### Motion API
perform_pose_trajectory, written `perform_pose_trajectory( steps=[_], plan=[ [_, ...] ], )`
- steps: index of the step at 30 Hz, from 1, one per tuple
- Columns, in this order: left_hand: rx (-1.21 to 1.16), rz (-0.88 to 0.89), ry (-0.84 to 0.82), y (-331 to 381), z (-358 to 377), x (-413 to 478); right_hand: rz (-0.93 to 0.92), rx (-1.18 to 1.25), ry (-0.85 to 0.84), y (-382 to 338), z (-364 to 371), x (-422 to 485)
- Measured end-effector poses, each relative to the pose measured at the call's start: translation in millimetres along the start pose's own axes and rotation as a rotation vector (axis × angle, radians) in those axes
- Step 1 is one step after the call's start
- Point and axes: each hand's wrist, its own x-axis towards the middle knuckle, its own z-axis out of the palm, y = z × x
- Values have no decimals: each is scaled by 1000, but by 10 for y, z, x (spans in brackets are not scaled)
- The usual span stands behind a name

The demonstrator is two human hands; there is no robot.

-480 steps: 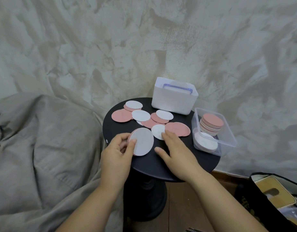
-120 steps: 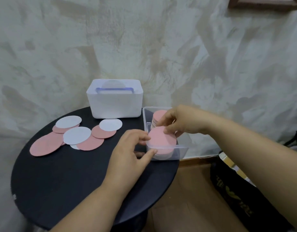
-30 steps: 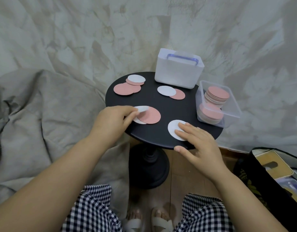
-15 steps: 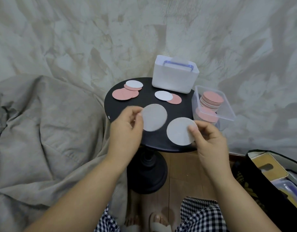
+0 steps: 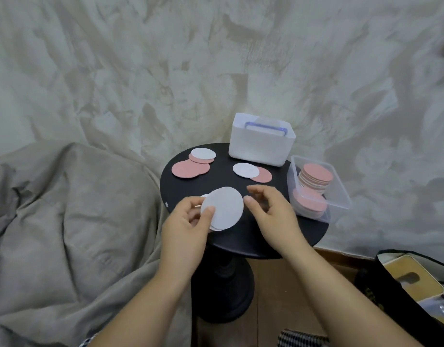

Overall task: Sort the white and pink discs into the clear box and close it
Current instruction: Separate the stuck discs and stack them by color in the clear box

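Note:
My left hand [image 5: 184, 227] pinches a small stack of white discs [image 5: 224, 207] above the front of the round black table [image 5: 241, 240]. Just right of that stack hovers my right hand [image 5: 272, 212], fingers loosely spread and holding nothing. The clear box [image 5: 337, 190] stands at the table's right edge, lidless, with two piles of pink discs [image 5: 316, 175] inside. Loose on the table lie a white disc over a pink one [image 5: 246, 170] at centre, and a white-and-pink group [image 5: 191, 169] at back left.
A white bin with a blue-rimmed lid [image 5: 261, 142] stands at the back of the table against the wall. A grey-beige blanket [image 5: 65, 221] fills the left. A black bag [image 5: 416, 284] with items sits on the wooden floor at lower right.
The white disc from my right hand has joined the one in my left hand, forming one stack. My right hand has let go and drawn slightly back. The view tilted down a little.

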Motion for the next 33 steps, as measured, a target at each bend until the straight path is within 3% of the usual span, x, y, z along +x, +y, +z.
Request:
perform_pose_trajectory(
  steps=[3,10,17,27,33],
  plan=[
    [16,29,47,-24,-37,121,-55,-319,-184,74,51,384],
    [69,35,47,-144,-66,181,-51,-613,-377,247,214,754],
    [69,48,35,-155,-70,177,-245,-521,-266,297,7,181],
    [67,43,49,-103,-39,88,-339,-353,-76,517,-243,-540],
    [65,61,-48,-58,29,-54,-366,-228,52,476,-237,-696]
  ],
)
